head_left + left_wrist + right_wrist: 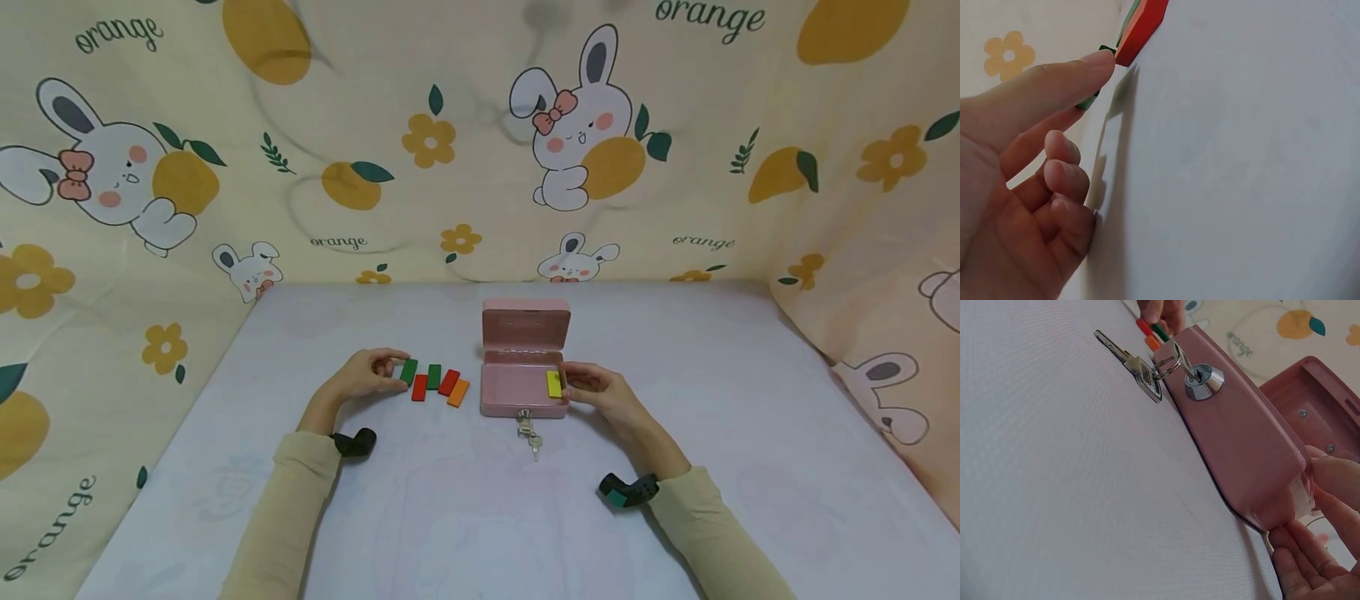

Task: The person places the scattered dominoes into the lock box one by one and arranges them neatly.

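My left hand pinches a green block between thumb and fingers, at the left end of a loose group of blocks. Beside it lie a red block, a second green block, another red block and an orange block. A pink cash box stands with its lid raised. Inside, by the right wall, is a yellow block. My right hand holds the box's right side, its fingertips at the rim near the yellow block; the wrist view shows fingers against that wall.
Keys on a ring hang from the lock at the box's front. The raised lid rises at the back. White cloth covers the table, and a printed curtain hangs behind it.
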### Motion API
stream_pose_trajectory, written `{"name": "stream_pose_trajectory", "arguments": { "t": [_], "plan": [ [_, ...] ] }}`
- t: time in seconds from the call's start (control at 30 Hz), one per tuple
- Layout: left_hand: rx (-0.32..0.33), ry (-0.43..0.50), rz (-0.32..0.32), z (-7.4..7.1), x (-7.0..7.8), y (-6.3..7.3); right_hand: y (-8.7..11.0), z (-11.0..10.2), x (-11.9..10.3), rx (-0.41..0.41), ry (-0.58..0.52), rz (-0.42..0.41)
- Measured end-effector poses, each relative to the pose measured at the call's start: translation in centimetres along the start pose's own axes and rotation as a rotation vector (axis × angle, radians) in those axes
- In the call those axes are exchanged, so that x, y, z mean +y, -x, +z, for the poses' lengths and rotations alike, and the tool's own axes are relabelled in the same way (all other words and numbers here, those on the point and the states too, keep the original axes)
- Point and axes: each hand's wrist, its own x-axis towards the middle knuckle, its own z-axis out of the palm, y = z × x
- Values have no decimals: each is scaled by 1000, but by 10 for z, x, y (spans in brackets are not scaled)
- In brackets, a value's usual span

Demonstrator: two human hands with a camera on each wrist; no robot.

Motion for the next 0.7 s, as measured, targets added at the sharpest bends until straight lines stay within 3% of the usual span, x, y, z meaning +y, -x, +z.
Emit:
{"name": "stream_pose_trajectory", "arguments": {
  "t": [0.3, 0.7],
  "plan": [
    [20, -25, 42, 2, 3, 1, 0, 0, 1, -17, -18, -27],
    [64, -10, 120, 8, 12, 5, 1, 1, -1, -2, 5, 1]
  ]
}}
